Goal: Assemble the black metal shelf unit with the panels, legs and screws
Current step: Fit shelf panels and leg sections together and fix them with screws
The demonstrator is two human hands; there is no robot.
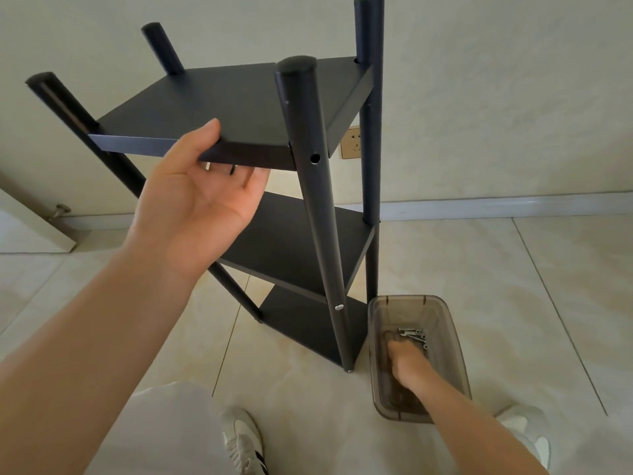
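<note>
Left hand (202, 197) grips smooth flat black panel (219, 104).

A black metal shelf unit (274, 200) is stood upright on the tiled floor, with four round legs and three flat panels stacked one above another. The top panel (219, 104) is seated between the legs. An empty screw hole (314, 158) is seen in the near leg (308, 166) beside it; lower down, a silver screw (339, 307) is fitted. Loose screws (414, 335) are gathered in a translucent box.
</note>
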